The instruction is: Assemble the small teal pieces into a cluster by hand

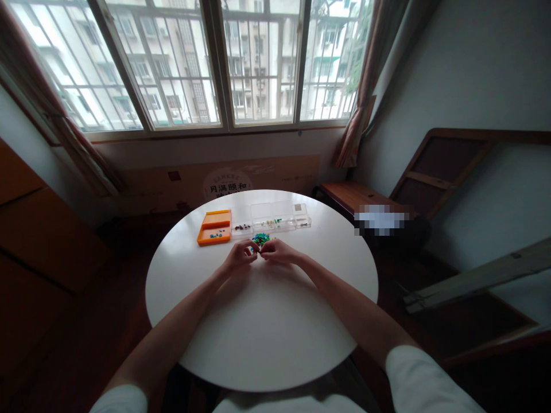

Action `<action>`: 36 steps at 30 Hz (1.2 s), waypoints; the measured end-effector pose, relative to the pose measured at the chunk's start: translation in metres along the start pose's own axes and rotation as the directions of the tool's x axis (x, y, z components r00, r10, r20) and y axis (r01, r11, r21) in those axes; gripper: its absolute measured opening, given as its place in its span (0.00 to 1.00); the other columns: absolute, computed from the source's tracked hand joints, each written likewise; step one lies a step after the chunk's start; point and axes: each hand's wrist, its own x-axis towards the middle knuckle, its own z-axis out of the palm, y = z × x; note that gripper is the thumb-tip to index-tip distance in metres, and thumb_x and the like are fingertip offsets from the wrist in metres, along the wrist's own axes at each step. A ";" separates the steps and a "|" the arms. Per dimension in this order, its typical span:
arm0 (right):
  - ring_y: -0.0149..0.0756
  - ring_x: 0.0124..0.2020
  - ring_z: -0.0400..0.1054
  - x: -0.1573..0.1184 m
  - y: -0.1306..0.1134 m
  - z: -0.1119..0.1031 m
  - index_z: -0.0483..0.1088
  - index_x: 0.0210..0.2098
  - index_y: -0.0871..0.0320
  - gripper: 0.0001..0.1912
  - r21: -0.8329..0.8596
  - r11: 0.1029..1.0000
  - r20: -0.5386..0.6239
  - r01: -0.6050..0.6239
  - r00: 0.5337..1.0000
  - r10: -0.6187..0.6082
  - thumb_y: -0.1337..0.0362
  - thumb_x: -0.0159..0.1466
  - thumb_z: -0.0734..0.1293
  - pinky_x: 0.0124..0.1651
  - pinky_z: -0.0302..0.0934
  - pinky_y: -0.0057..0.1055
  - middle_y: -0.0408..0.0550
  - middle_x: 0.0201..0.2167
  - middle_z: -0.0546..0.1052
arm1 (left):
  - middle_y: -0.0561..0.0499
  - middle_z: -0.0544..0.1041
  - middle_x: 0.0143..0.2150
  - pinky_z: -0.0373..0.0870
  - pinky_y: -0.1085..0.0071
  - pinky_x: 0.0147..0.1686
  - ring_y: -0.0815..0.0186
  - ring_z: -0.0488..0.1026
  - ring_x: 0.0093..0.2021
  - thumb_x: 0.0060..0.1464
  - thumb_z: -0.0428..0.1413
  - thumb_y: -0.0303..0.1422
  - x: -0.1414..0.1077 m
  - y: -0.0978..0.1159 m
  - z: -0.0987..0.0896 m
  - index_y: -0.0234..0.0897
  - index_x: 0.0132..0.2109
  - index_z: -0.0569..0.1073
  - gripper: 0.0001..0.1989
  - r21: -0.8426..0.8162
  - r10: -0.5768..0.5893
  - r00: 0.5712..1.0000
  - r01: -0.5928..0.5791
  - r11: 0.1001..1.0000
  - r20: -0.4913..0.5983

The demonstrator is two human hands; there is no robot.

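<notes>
My left hand (pixel 240 256) and my right hand (pixel 278 251) meet over the middle of the table, fingertips nearly touching. Both are closed in a pinch at a small dark piece (pixel 259 253), too small to make out in detail. Just beyond the fingertips lies a pile of small green and blue pieces (pixel 260 238), which look like toy bricks; the hands partly hide its near side. Behind it stand clear plastic boxes (pixel 263 227) with open lids. Dark, pale and green bits lie sorted in them.
An orange tray (pixel 199 240) with several blue pieces stands left of the clear boxes. The round white table (pixel 258 332) holds everything. Beyond it are a printed cardboard box (pixel 275 178) under the barred window and a wooden bench (pixel 357 194) at the right.
</notes>
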 end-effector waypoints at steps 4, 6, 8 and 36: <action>0.29 0.26 0.65 0.000 0.001 0.001 0.73 0.31 0.65 0.09 0.011 1.000 -0.006 -0.005 1.000 0.005 0.66 0.53 0.65 0.29 0.57 0.24 0.45 0.25 0.74 | 0.49 0.74 0.34 0.66 0.81 0.21 0.76 0.68 0.24 0.44 0.53 0.22 0.000 0.003 0.001 0.31 0.33 0.74 0.08 -0.026 0.009 1.000 -0.009 1.000 -0.007; 0.29 0.26 0.65 0.000 0.002 0.001 0.73 0.31 0.64 0.10 0.013 1.000 -0.008 -0.008 1.000 0.008 0.65 0.53 0.65 0.28 0.57 0.24 0.45 0.25 0.74 | 0.49 0.74 0.34 0.66 0.81 0.21 0.76 0.69 0.24 0.44 0.53 0.23 -0.001 0.003 0.001 0.31 0.34 0.74 0.07 -0.044 -0.001 1.000 0.001 0.999 -0.004; 0.29 0.26 0.65 0.000 0.002 0.002 0.73 0.32 0.64 0.10 0.015 1.000 -0.004 -0.012 1.000 0.012 0.65 0.54 0.64 0.28 0.56 0.24 0.45 0.24 0.74 | 0.50 0.74 0.33 0.66 0.82 0.20 0.75 0.70 0.23 0.45 0.54 0.24 -0.001 0.004 0.002 0.31 0.35 0.73 0.07 -0.068 -0.025 1.000 0.026 0.997 0.006; 0.27 0.22 0.64 0.005 0.005 0.010 0.72 0.30 0.65 0.17 0.087 0.995 -0.074 0.049 0.996 -0.042 0.54 0.56 0.65 0.25 0.57 0.24 0.46 0.20 0.72 | 0.46 0.75 0.36 0.69 0.79 0.19 0.75 0.71 0.21 0.49 0.58 0.35 0.003 0.004 0.001 0.30 0.40 0.73 0.13 -0.178 0.019 0.996 -0.034 0.983 -0.085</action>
